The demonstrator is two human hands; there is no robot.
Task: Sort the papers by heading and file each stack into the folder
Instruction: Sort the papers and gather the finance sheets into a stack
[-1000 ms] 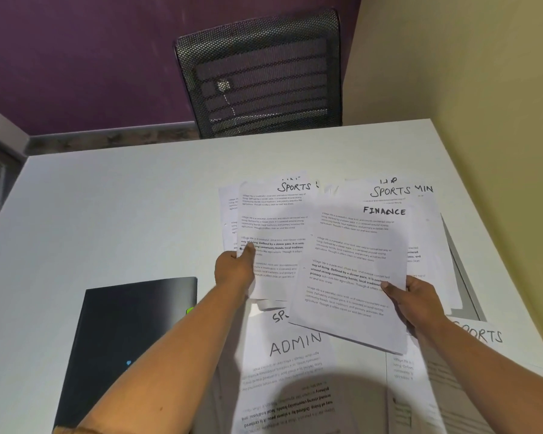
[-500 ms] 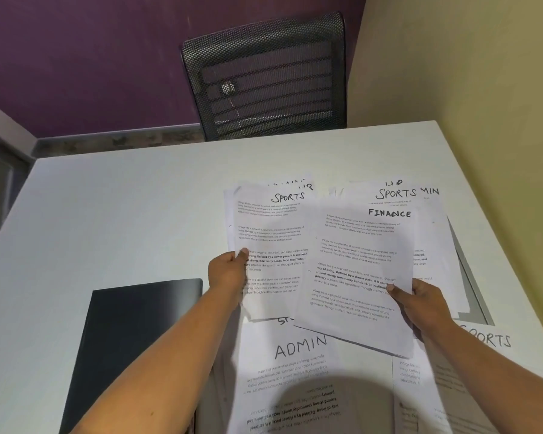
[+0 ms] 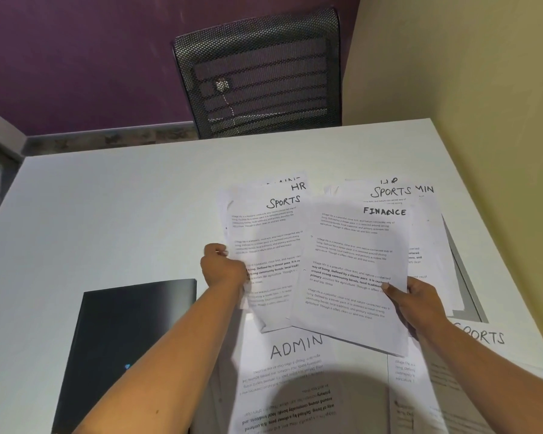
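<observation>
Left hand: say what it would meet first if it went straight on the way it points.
Apart from the papers it grips, the way looks free. The left hand points away across the table toward the mesh chair behind the far edge, probably the first thing met; depth is unclear.

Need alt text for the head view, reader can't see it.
A person's left hand grips several papers topped by a SPORTS sheet, and the right hand grips a FINANCE sheet with more behind it, above a white table. An ADMIN sheet lies beneath; a black folder lies at the left.
</observation>
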